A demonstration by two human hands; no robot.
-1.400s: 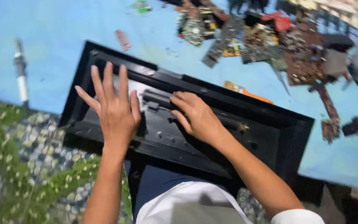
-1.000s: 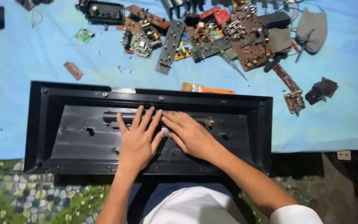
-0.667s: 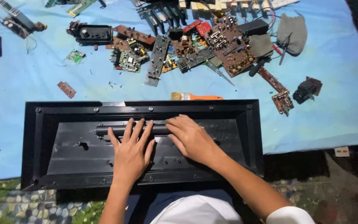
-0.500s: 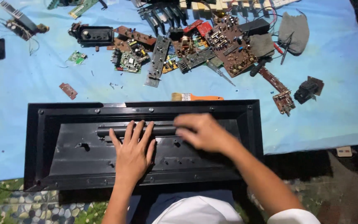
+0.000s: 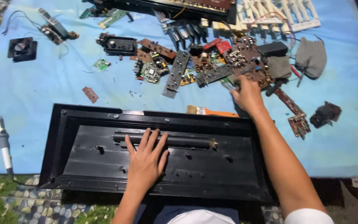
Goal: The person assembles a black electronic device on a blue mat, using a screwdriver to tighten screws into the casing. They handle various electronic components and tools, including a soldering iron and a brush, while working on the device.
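A long black plastic casing (image 5: 83, 153) lies upside down in front of me on a blue sheet. My left hand (image 5: 146, 159) rests flat on it, fingers spread over a black cylindrical bar (image 5: 187, 142) on the casing's back. My right hand (image 5: 247, 95) reaches beyond the casing into a pile of circuit boards (image 5: 245, 58), fingers curled around a thin tool (image 5: 227, 86) with a light tip; the grip is partly hidden.
An orange-handled brush (image 5: 210, 111) lies just behind the casing. A soldering iron (image 5: 3, 143) rests at the left edge. Scattered further back are a small fan (image 5: 21, 47), a black module (image 5: 119, 45), a grey cloth (image 5: 311, 56) and white key strips (image 5: 278, 12).
My right hand left the casing's bar and reached forward to the pile of boards. The left hand stayed on the casing. The view tilted up to show more of the sheet.
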